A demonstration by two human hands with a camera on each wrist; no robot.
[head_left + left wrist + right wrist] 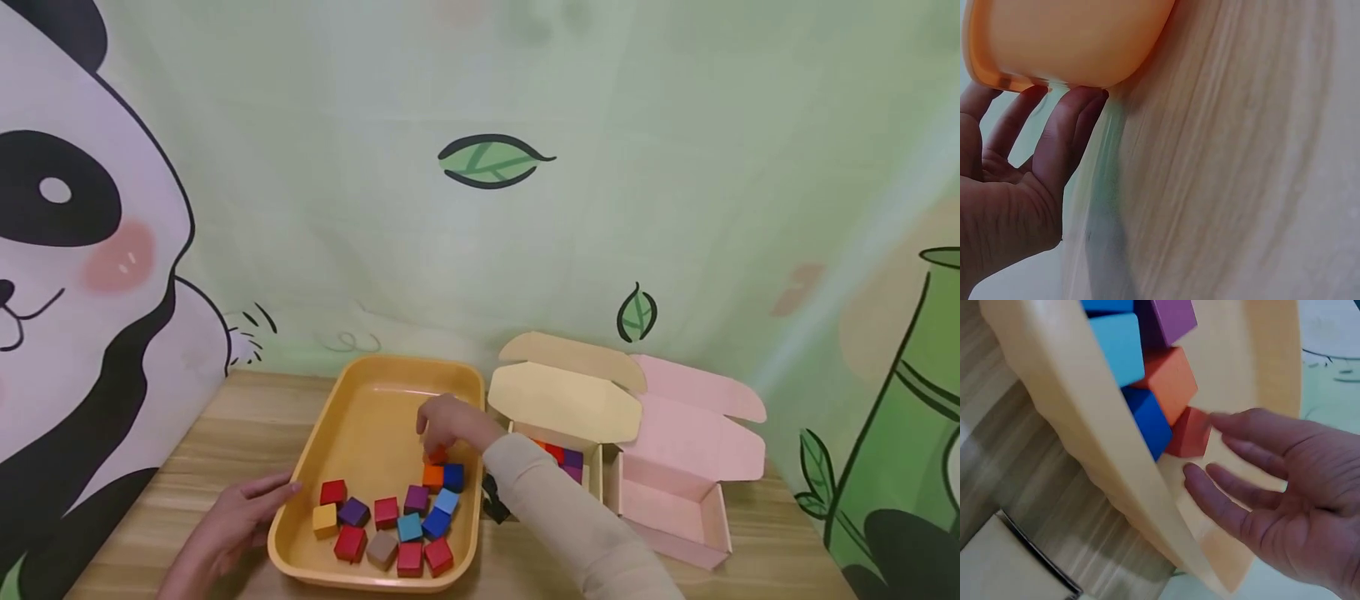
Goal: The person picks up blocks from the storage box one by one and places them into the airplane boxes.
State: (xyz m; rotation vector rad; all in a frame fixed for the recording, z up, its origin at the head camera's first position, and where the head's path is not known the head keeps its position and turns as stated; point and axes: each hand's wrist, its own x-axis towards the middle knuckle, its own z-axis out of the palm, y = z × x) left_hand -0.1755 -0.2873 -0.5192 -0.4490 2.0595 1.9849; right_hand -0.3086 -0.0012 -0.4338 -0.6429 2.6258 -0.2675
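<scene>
Yellow tray [363, 433]: left of boxes on wooden table [225, 433], likely for reach.
Cream box [566, 400], pink box [678, 554]: right, lids back, probably for access.
Left hand [236, 521]: fingers extended against tray's left rim, steadying, I'd guess.
Right hand [450, 421]: fingers spread, not pinching.
Red-orange cube [1190, 432]: tray's right side, at a fingertip.
Views: right wrist shows me the finger gap; only head shows cubes [553, 452] inside cream box.

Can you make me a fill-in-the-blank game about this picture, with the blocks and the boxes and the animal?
1. The blocks in the tray are shaped like ____.
2. The hand inside the tray is the person's ____ one.
3. The open box farthest right is coloured ____.
4. The black-and-white animal on the backdrop is a ____.

Missing words: cubes; right; pink; panda.
</scene>
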